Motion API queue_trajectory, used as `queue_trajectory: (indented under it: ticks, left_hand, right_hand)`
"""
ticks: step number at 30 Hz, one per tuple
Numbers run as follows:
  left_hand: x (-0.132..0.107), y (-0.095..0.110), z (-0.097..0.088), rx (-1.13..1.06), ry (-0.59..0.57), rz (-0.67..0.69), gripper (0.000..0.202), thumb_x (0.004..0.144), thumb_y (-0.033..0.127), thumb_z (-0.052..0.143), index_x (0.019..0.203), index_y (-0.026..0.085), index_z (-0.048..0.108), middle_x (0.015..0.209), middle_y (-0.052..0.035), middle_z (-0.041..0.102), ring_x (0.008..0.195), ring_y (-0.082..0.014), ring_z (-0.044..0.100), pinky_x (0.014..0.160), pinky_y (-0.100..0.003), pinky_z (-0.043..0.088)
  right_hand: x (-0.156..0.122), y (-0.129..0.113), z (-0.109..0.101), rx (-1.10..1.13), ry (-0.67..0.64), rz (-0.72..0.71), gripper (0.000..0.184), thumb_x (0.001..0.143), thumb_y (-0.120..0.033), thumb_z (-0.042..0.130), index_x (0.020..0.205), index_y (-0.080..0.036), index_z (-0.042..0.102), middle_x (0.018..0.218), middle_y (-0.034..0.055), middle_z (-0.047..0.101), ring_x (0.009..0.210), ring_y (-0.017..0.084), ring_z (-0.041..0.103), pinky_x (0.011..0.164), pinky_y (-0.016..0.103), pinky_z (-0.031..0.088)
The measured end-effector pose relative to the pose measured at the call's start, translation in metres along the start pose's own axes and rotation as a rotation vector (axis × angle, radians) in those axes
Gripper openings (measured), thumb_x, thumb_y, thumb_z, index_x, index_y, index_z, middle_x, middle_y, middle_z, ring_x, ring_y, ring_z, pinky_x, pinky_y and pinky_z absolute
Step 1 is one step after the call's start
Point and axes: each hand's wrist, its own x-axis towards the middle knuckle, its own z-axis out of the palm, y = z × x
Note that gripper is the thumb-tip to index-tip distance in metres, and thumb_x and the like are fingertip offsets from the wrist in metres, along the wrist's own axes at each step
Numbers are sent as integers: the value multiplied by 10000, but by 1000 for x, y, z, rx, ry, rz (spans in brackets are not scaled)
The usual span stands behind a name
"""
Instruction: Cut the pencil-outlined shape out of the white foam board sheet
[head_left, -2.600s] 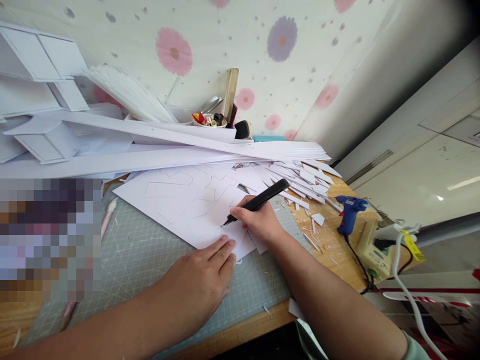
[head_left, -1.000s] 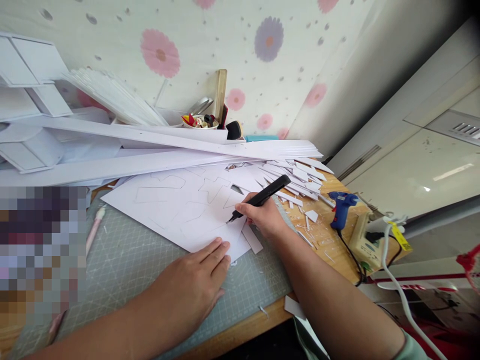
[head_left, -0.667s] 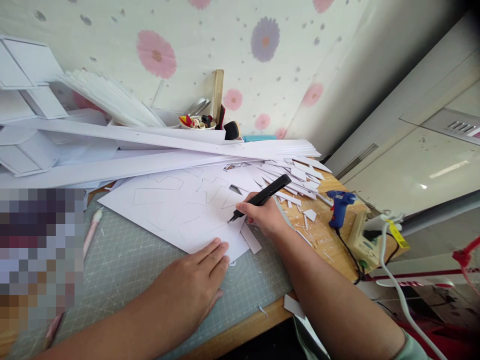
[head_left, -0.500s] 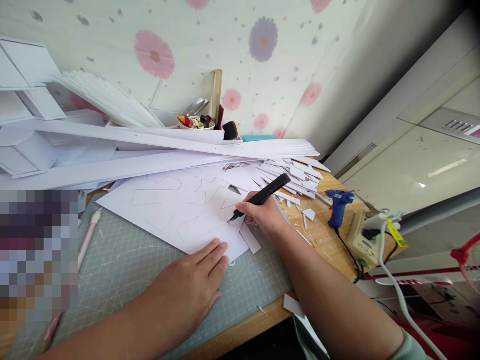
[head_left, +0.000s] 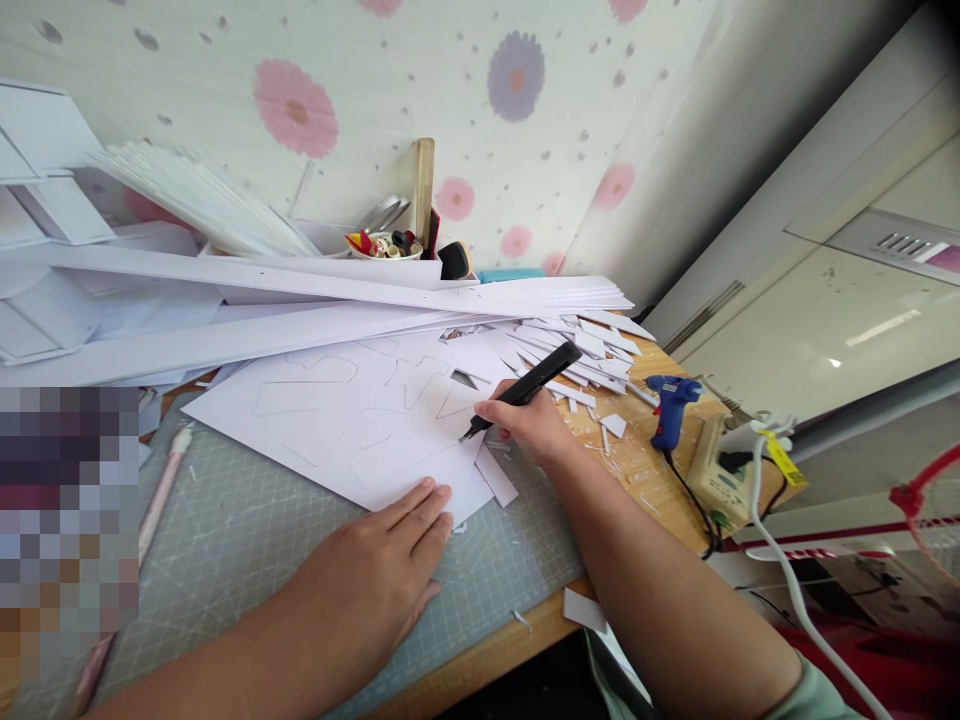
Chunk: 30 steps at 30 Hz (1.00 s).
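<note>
Lying on the grey gridded mat (head_left: 247,520), the white line-marked card sheet (head_left: 401,435) is pinned by the flat left hand (head_left: 394,550), presumably against slipping; above it, a slim black pen-shaped tool (head_left: 534,377) is held in a narrow grip by the right hand (head_left: 531,428).

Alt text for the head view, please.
The right hand holds a black pen-like tool, its tip at a marked white sheet; the left hand rests on the sheet's near edge. A gray mat lies beneath; white offcuts and a blue glue gun are at right.
</note>
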Motion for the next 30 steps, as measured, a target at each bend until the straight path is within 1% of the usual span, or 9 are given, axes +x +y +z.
queue_trajectory:
  ticks: [5,12,20,25,30]
  left_hand:
    - [1,0,0,12,6,4,324,881,215,566,1160,91,673,1291,-164,604,1212,-279,571,995,-366,514]
    - [-1,0,1,-47,-12,-18,328,896,233,577,1188,103,647,1317,-161,589,1258,-272,532,1063,-365,455]
    - [-2,0,1,-40,-18,-23,347,889,234,575,1205,105,638,1336,-156,574,1255,-276,534,1038,-372,478]
    - [-1,3,4,-28,-49,-49,374,856,211,594,1211,97,632,1338,-154,574,1253,-279,536,1031,-370,484]
    - [-3,6,11,-28,-20,-98,389,846,208,577,1220,109,621,1365,-142,556,1293,-264,496,1066,-376,447]
  right_hand:
    - [1,0,-2,-18,8,3,244,597,-353,735,578,-192,552,453,-57,473,404,92,402,399,240,334]
    - [0,-5,-4,-47,35,2,264,578,-342,738,553,-196,519,546,-33,535,474,97,432,443,246,359]
    - [3,-3,-8,-57,32,-16,253,589,-327,728,539,-201,514,454,-64,458,430,94,408,429,243,330]
    - [3,-3,-8,-62,50,-9,254,585,-328,727,544,-201,511,469,-63,471,420,92,409,422,243,334]
    - [5,-1,-10,-65,52,17,267,577,-347,725,540,-201,505,470,-62,472,408,90,407,414,241,325]
